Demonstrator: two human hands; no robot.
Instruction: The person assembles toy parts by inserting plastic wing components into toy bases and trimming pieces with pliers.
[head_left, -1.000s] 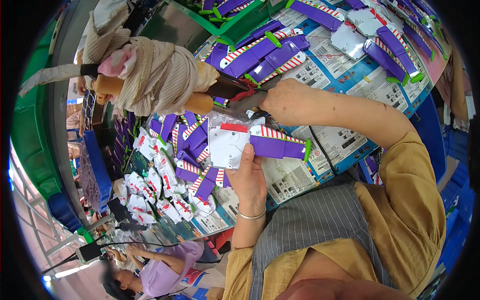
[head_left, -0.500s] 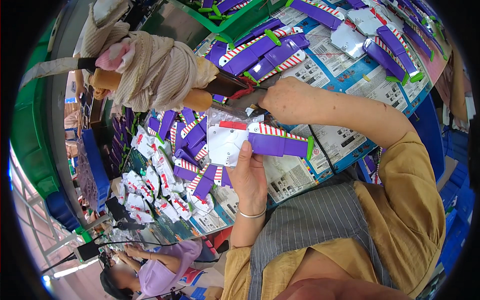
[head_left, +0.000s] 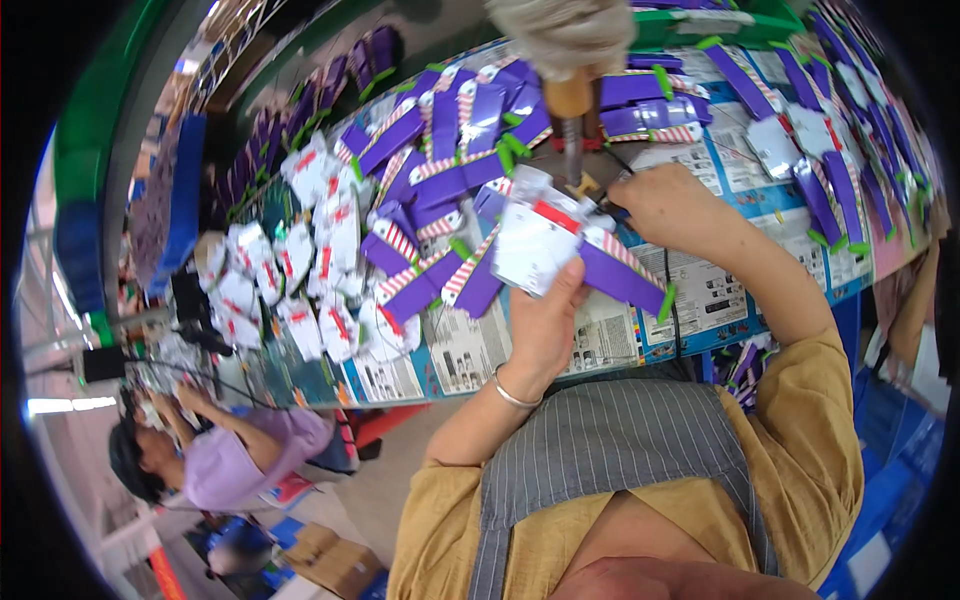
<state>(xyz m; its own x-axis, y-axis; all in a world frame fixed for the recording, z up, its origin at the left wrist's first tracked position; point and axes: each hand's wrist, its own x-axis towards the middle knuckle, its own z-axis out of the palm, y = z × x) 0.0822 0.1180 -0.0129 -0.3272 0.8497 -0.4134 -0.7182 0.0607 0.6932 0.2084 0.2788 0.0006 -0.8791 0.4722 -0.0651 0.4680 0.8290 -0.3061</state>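
Observation:
My left hand (head_left: 548,325) grips a white plastic toy body (head_left: 532,250) with a red strip, thumb on top. A purple toy wing (head_left: 622,272) with red-and-white stripes and a green tip extends from its right side. Above it, a cloth-wrapped tool (head_left: 565,40) points its metal shaft (head_left: 572,150) down at a small tan piece (head_left: 583,187) by the body's upper edge. My right hand (head_left: 672,205) is closed just right of that tip, beside a dark wire; what its fingers hold is hidden.
Purple striped wings (head_left: 430,180) pile up left of the tool. White toy bodies (head_left: 325,215) lie further left. Assembled pieces (head_left: 800,140) lie at the right, and a green bin (head_left: 720,25) stands behind. A person in a lilac shirt (head_left: 250,455) works at lower left.
My view has swung, so the wrapped tool now appears more upright and further right. The held toy body is tilted and lies under the tool tip. My right hand stays close beside it.

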